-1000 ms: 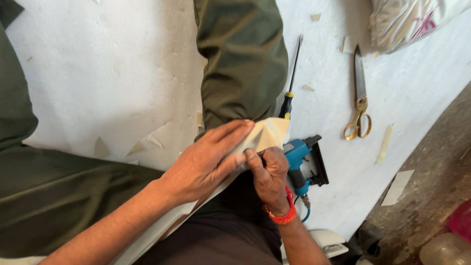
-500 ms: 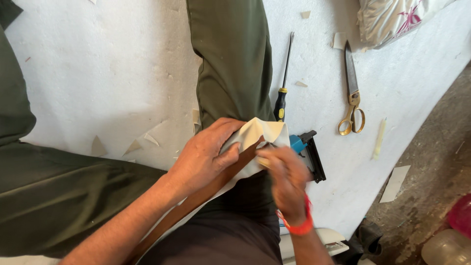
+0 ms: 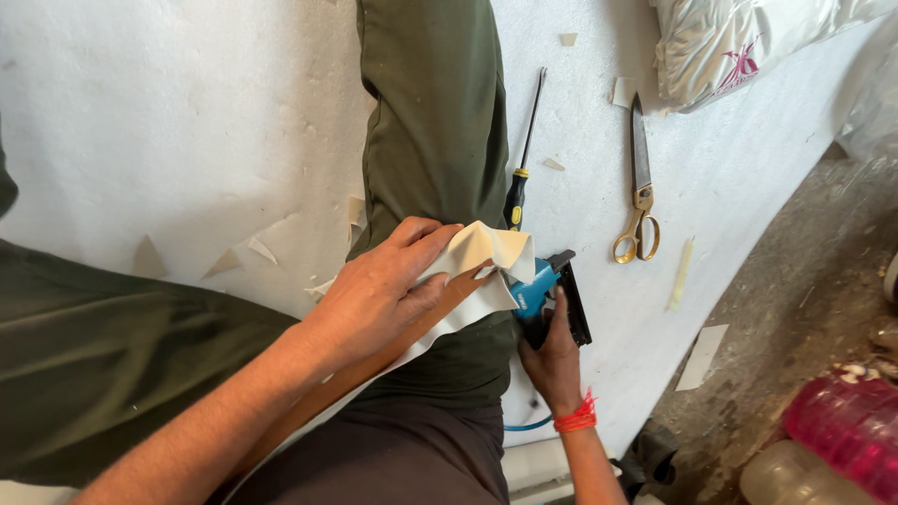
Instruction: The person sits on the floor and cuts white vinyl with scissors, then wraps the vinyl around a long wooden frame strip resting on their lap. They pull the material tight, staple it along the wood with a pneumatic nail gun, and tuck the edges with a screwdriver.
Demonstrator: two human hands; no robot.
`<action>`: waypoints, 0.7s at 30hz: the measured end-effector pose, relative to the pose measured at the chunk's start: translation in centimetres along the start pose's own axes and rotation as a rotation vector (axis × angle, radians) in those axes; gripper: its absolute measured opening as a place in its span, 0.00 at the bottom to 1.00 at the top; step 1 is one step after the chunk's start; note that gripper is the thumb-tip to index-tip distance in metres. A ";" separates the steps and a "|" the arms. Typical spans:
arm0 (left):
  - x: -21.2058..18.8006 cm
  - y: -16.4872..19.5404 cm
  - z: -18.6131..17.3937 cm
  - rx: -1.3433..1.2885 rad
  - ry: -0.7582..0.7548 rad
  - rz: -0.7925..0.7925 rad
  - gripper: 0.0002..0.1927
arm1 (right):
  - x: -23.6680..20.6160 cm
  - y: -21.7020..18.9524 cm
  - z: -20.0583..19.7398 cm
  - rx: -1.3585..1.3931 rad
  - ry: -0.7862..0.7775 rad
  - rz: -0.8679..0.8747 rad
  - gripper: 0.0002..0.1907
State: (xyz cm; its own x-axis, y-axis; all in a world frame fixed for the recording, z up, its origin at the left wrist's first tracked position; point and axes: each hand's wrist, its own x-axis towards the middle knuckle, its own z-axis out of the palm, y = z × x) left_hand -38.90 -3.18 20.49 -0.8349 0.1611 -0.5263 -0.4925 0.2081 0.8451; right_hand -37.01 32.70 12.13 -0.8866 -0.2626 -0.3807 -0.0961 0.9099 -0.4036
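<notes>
A white foam sheet (image 3: 187, 122) covers the floor, with the person's olive-green trouser leg (image 3: 435, 122) stretched across it. Along the thigh lies a long wooden strip (image 3: 374, 369) wrapped in cream leatherette (image 3: 486, 252), whose bunched corner stands up at the strip's far end. The left hand (image 3: 379, 290) lies flat over that fold, fingers spread and pressing it down, gripping nothing. The right hand (image 3: 552, 360), a red thread at its wrist, is curled tight round the handle of a blue staple gun (image 3: 552, 295), its nose just beside the fold. The step looks like fastening the folded corner; the next move probably calls for the nose to sit square on the pleat while the left fingers stay clear.

At top right lies a white plastic bag (image 3: 730, 47) with a pink mark, crumpled. Gold-handled scissors (image 3: 640, 187) and a black-and-yellow screwdriver (image 3: 520, 173) rest on the foam. A pink plastic bottle (image 3: 842, 425) sits at bottom right.
</notes>
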 end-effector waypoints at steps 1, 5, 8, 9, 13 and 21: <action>-0.1 0.0 0.0 -0.004 -0.001 -0.007 0.26 | 0.5 0.3 -1.0 0.076 -0.042 0.002 0.50; -0.2 -0.1 0.1 0.047 0.023 0.053 0.26 | 1.2 1.1 -6.1 0.427 -0.072 0.256 0.45; -0.1 0.0 0.2 0.078 -0.029 0.003 0.28 | -1.1 -0.3 -9.9 0.683 -0.102 0.297 0.12; -0.1 0.0 0.2 0.088 -0.020 0.009 0.28 | -1.8 -1.2 -10.6 0.775 -0.165 0.279 0.09; -0.1 0.1 0.6 0.113 0.044 0.112 0.28 | -3.5 -5.6 -11.2 0.480 -0.344 0.049 0.10; -0.3 -0.7 0.3 0.066 0.048 0.169 0.30 | -1.2 -8.4 -8.9 0.540 -0.592 0.069 0.09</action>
State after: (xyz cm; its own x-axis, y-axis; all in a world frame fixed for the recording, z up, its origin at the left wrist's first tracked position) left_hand -38.26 -3.12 19.97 -0.9159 0.1529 -0.3712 -0.3286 0.2456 0.9120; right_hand -39.18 28.23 23.35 -0.4812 -0.4756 -0.7364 0.3166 0.6891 -0.6519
